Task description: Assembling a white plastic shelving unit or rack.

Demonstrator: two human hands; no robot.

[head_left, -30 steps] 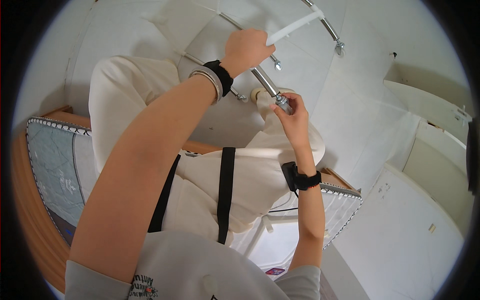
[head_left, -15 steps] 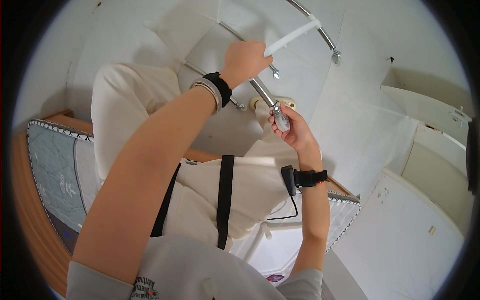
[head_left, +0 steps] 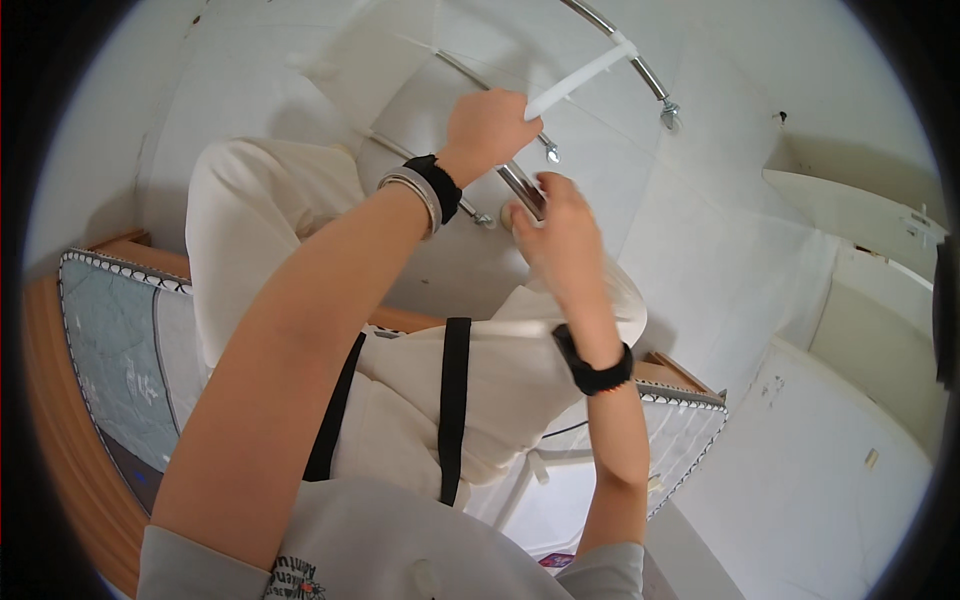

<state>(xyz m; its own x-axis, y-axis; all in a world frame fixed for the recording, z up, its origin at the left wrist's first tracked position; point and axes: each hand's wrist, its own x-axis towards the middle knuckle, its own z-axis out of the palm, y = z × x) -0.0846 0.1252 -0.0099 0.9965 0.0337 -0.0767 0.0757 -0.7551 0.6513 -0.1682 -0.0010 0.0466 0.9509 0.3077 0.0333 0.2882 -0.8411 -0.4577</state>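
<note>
A frame of shiny metal tubes and white plastic parts stands before me, its legs ending in small clear casters. My left hand is closed round a corner of it, where a white plastic bar meets a metal leg. This leg slants down toward my right hand, which is slightly blurred. Thumb and forefinger there are spread on either side of the leg's lower end. Behind the palm, the caster of this leg is hidden.
My bent legs in cream trousers flank the frame. Beneath me is a bed edge with a quilted mattress and wooden rail. White cabinets stand at right, one door swung out. The floor is pale tile.
My right hand has let its fingertip hold on the caster go and turned over, so its back now shows. It has moved slightly up the leg. The left hand stays nearly in place.
</note>
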